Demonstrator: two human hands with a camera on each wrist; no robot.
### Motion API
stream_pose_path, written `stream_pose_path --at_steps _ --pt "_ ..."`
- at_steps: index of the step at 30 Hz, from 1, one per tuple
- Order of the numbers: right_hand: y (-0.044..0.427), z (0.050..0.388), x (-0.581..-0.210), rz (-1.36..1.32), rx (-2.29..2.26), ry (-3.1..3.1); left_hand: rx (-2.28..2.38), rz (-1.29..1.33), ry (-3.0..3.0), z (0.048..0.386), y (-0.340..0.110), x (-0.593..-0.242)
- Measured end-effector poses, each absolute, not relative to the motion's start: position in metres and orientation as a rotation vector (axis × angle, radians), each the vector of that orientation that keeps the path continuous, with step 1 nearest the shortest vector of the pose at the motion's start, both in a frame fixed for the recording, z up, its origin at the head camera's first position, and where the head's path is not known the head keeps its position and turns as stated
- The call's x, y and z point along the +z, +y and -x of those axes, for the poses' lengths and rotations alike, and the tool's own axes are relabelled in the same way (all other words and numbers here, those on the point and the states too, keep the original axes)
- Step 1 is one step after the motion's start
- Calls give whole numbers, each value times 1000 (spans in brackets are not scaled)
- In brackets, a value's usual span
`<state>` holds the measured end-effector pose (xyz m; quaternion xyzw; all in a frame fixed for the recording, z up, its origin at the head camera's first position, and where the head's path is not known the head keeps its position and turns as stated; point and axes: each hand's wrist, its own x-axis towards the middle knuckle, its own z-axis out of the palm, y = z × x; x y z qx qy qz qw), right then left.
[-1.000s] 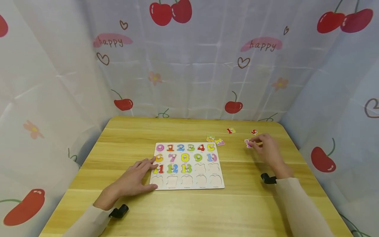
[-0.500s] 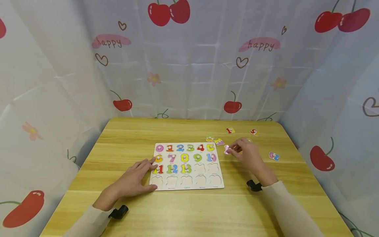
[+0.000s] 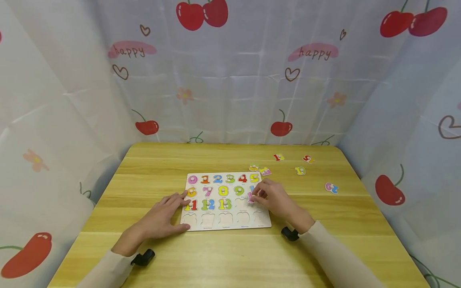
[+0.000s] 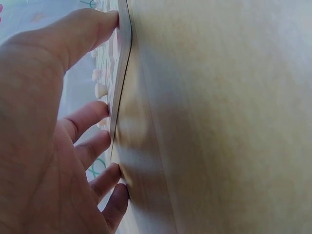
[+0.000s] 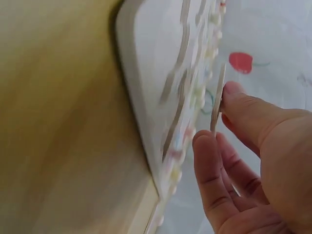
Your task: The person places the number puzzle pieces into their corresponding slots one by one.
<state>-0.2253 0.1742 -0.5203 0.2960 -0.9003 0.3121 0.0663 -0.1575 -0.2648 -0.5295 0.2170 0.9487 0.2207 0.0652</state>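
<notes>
A white number puzzle board (image 3: 230, 220) lies on the table, with knobbed number pieces from 0 to 13 seated in it. Bare recesses show along its bottom row and at the right of the third row. My left hand (image 3: 163, 216) rests at the board's left edge, fingers spread, thumb near the lower corner; in the left wrist view the thumb (image 4: 87, 31) touches the edge. My right hand (image 3: 275, 200) pinches a pink number puzzle piece (image 3: 250, 197) above the board's right side. The right wrist view shows this puzzle piece (image 5: 218, 100) edge-on, apart from the board.
Several loose number pieces lie behind and right of the board: a yellow-green one (image 3: 253, 167), a yellow-purple one (image 3: 265, 171), a red-yellow one (image 3: 279, 157), another red-yellow one (image 3: 308, 159), a yellow one (image 3: 300, 171) and a pink-blue one (image 3: 331, 188). A cherry-print curtain (image 3: 223, 108) surrounds the wooden table (image 3: 223, 256).
My right hand has carried the pink number puzzle piece leftward from the loose pieces to over the board's right side. The left hand has stayed at the board's left edge.
</notes>
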Motion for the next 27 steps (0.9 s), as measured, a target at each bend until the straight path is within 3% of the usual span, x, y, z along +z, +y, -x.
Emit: stream_pose_path --at_steps 27 --pt "130 218 -529 -878 901 -2881 642 -664 2879 158 -265 -531"
